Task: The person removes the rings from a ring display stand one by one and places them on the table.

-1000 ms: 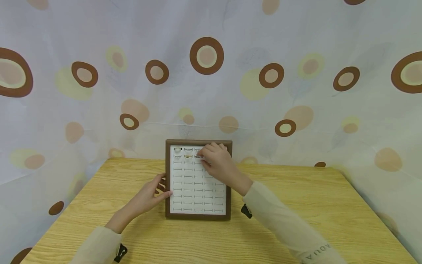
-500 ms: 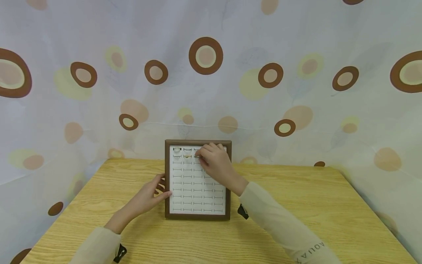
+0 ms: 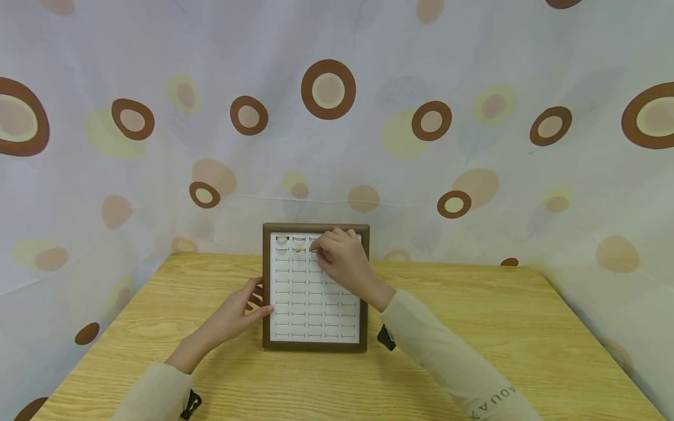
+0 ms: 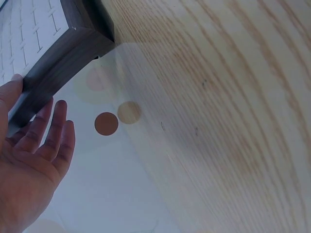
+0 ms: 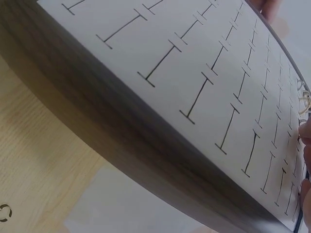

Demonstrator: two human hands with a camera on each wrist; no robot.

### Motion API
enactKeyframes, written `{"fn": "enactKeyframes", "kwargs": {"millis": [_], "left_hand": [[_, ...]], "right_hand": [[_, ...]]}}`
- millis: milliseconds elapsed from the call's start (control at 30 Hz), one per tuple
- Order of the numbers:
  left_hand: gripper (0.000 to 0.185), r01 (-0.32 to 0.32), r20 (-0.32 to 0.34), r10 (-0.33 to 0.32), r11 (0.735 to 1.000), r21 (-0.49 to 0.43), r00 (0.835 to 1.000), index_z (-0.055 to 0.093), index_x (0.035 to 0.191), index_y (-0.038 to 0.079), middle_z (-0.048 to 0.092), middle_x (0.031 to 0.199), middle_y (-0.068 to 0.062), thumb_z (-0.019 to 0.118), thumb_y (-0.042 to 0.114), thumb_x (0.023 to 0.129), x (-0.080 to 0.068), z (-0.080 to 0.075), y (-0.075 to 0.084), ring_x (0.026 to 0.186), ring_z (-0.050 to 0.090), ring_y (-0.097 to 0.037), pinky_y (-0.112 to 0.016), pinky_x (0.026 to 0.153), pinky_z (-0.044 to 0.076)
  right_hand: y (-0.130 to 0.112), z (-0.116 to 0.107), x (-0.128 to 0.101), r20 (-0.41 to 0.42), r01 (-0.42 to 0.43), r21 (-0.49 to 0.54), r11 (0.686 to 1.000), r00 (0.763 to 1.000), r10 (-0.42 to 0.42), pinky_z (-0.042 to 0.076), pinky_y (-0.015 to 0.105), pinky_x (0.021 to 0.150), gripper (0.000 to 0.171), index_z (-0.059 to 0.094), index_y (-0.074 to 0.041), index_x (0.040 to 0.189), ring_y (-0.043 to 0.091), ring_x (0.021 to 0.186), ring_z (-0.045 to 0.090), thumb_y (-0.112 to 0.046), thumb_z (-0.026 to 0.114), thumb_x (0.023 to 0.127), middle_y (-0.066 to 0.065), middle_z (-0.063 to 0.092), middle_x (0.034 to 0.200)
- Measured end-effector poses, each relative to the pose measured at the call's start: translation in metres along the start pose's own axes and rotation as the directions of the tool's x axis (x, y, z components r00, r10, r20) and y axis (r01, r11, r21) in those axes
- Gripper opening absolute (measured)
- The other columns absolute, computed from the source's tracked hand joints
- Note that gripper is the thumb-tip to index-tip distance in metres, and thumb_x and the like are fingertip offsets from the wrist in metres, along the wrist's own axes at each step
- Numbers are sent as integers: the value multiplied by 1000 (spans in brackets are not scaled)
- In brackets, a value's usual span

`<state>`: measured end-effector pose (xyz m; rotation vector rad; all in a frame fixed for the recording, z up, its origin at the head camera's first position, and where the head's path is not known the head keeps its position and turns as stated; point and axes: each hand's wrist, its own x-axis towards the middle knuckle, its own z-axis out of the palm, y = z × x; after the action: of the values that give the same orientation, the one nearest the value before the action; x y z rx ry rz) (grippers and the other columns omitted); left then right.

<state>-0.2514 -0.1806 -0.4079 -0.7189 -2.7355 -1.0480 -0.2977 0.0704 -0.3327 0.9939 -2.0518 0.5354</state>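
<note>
A ring display board (image 3: 316, 320) with a dark brown wooden frame and a white slotted pad leans upright on the table. Several rings (image 3: 282, 239) sit in its top two rows, among them a gold-toned ring (image 3: 299, 250). My left hand (image 3: 239, 307) holds the board's left edge, thumb on the front and fingers behind, as the left wrist view also shows. With thumb and forefinger, my right hand (image 3: 342, 257) pinches a small dark ring (image 3: 313, 251) at the third slot of the second row. That hand covers the slots to the upper right.
The board stands on a light wood-grain table (image 3: 474, 339), close to its back edge. Behind hangs a pale curtain (image 3: 389, 58) printed with brown circles. At the lower left of the right wrist view, a small dark C-shaped mark or object (image 5: 5, 212) shows on the table.
My right hand has shifted slightly left, and its thumb and forefinger have closed together at the ring in the second row. The left hand keeps its hold on the board.
</note>
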Motion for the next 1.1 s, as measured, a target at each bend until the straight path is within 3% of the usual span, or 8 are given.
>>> {"fn": "enactKeyframes", "kwargs": {"millis": [333, 867, 1100], "left_hand": [[58, -3, -3, 3, 1000, 3, 1000, 36, 131, -1, 60, 105, -9, 61, 30, 88, 0, 1, 0, 91, 61, -18, -32, 76, 50], [57, -17, 1, 17, 1000, 14, 1000, 37, 129, -2, 60, 104, -8, 61, 28, 88, 0, 0, 1, 90, 61, -17, -32, 74, 50], [57, -16, 4, 16, 1000, 24, 1000, 37, 130, -2, 60, 104, -7, 61, 29, 88, 0, -1, 1, 90, 61, -17, -30, 74, 50]], "right_hand": [[-1, -1, 0, 13, 17, 19, 1000, 1000, -18, 27, 28, 64, 14, 66, -15, 82, 11, 71, 49, -2, 65, 75, -4, 68, 78], [0, -1, -1, 4, 25, 59, 998, 1000, -25, 29, 28, 65, 16, 67, -14, 81, 11, 73, 48, 0, 68, 72, -5, 69, 81], [-1, -5, 0, -3, 31, 138, 990, 1000, -30, 27, 27, 67, 16, 67, -12, 82, 12, 74, 47, 1, 67, 72, -4, 68, 81]]}}
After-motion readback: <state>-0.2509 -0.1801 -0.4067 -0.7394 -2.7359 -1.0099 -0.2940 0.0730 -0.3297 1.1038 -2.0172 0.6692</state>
